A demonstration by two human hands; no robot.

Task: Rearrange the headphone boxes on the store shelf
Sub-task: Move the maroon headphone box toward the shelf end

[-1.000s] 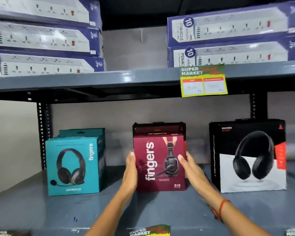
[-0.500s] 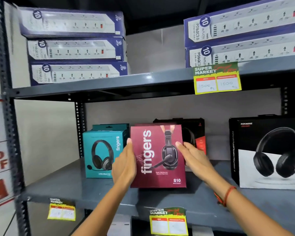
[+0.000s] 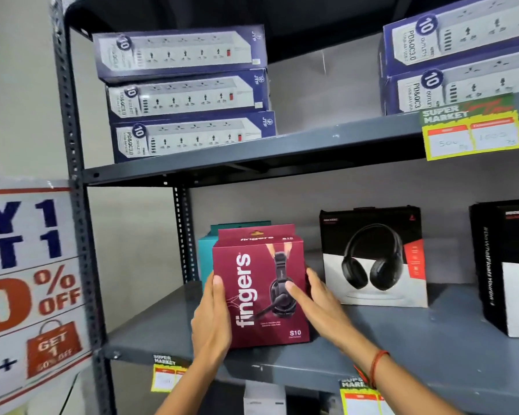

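Note:
I hold a maroon "fingers" headphone box (image 3: 256,283) upright between both hands, at the left end of the grey middle shelf (image 3: 372,345). My left hand (image 3: 212,322) grips its left edge and my right hand (image 3: 321,304) presses its right side and front. Directly behind it stands a teal headphone box (image 3: 206,259), mostly hidden. A black-and-white headphone box (image 3: 372,256) stands to the right, further back. Another black box (image 3: 504,265) is cut off at the right edge.
Blue power-strip boxes (image 3: 183,94) are stacked on the upper shelf, with more of these power-strip boxes (image 3: 462,55) at the right. The rack's perforated post (image 3: 75,205) rises at left beside a discount poster (image 3: 27,289). Yellow price tags (image 3: 474,133) hang on the shelf edges.
The maroon box has moved left with both hands, from the middle of the shelf to in front of the teal box. A black-and-white box behind its old spot now shows.

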